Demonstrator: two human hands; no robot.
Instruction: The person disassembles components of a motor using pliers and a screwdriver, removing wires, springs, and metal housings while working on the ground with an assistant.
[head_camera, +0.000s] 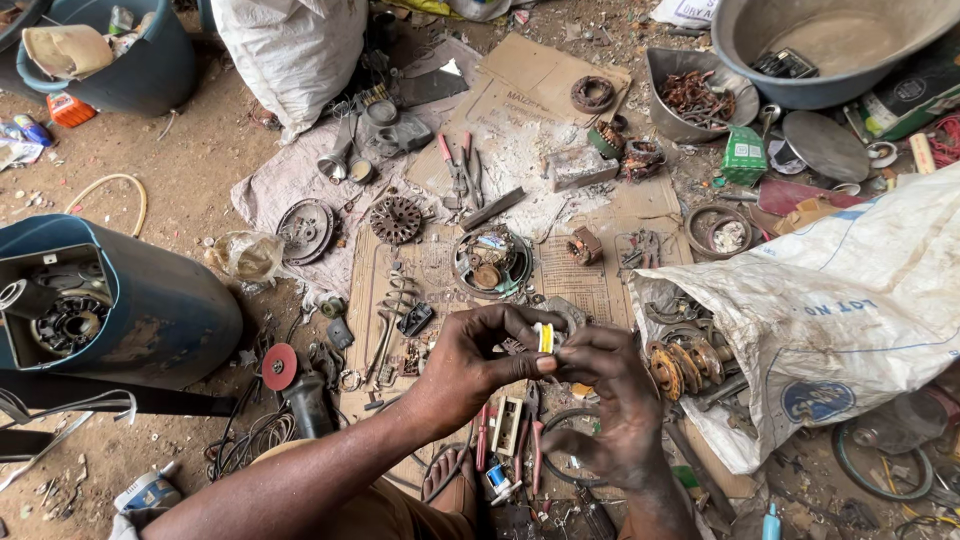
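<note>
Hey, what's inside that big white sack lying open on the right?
At the white sack's open mouth, rusty round metal parts spill out, disc and ring shapes stacked together. Whatever lies deeper is covered by the sack's cloth and cannot be seen.

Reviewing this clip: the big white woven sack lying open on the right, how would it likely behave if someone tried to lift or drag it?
The white woven sack would probably be floppy, since its cloth lies creased and sagging. It is likely heavy, because rusty metal parts fill its open mouth. Lifted by the closed end, those parts could well spill out onto the ground.
</note>
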